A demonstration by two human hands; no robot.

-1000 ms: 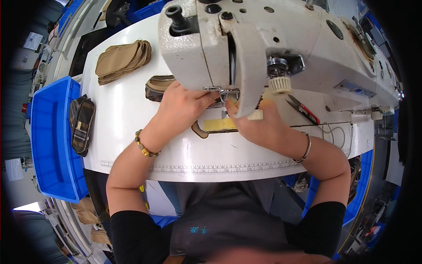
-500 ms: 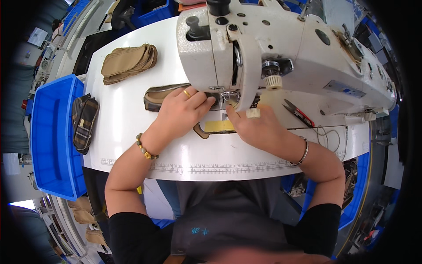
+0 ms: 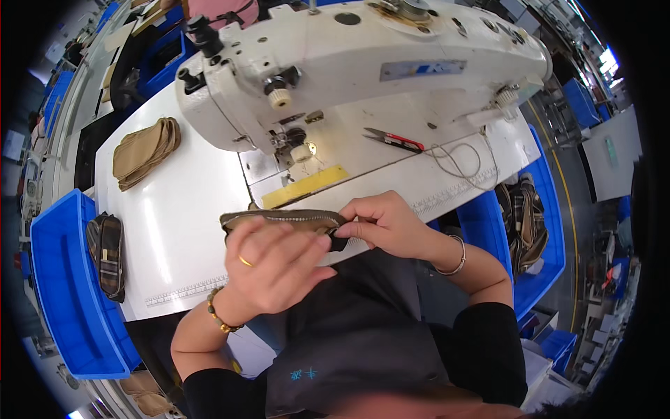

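Observation:
A small brown zippered pouch (image 3: 286, 216), dark at its edge, is held up at the table's front edge, below the sewing machine (image 3: 349, 66). My right hand (image 3: 385, 221) pinches its right end between thumb and fingers, beside a small dark part. In front of the pouch is my left hand (image 3: 276, 269), with fingers stretched and thumb apart. It covers much of the pouch's lower part; whether its fingertips touch the fabric I cannot tell. Behind the pouch, a yellow strip (image 3: 305, 186) lies on the white table (image 3: 188, 230) near the machine's needle area.
Red-handled thread snips (image 3: 399, 142) and a loose loop of cord (image 3: 476, 167) lie right of the needle area. Stacked brown fabric pieces (image 3: 145, 155) and a plaid pouch (image 3: 108, 257) are at the left. Blue bins (image 3: 77, 293) flank the table; the right one holds plaid pieces (image 3: 527, 230).
The pouch has come out from the machine toward me, and both hands have moved back with it. My left hand has lifted off the table and spread its fingers. The view has turned.

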